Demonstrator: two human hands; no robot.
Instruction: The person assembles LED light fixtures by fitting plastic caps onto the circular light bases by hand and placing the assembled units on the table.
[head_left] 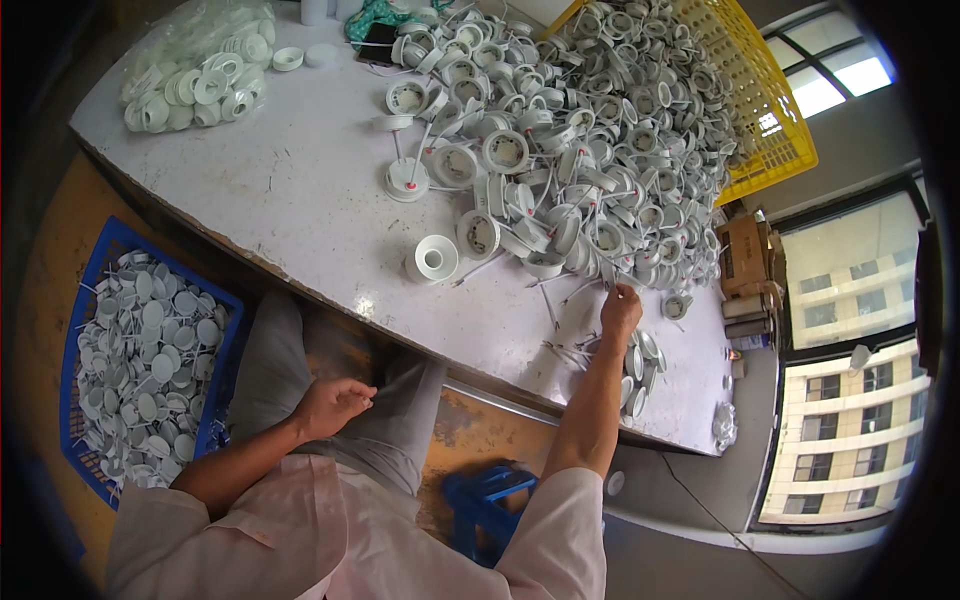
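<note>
My right hand point(621, 310) is stretched over the table at the near edge of a big pile of round white lamp housings point(600, 140). Its fingers are pinched together next to the housings and their thin white wires; what they grip is too small to tell. My left hand point(335, 407) hangs above my lap with its fingers loosely bent and slightly apart, and no object shows in it. Just below my right hand, a group of flat white discs point(640, 372) lies partly hidden behind my forearm. A white cup-shaped ring point(433, 259) stands apart from the pile.
On the floor at left, a blue basket point(70, 380) holds many white discs with stems. A clear plastic bag point(190, 70) of white rings sits at the table's far left. A tilted yellow crate point(790, 130) backs the pile. A blue stool point(490, 495) stands under the table edge.
</note>
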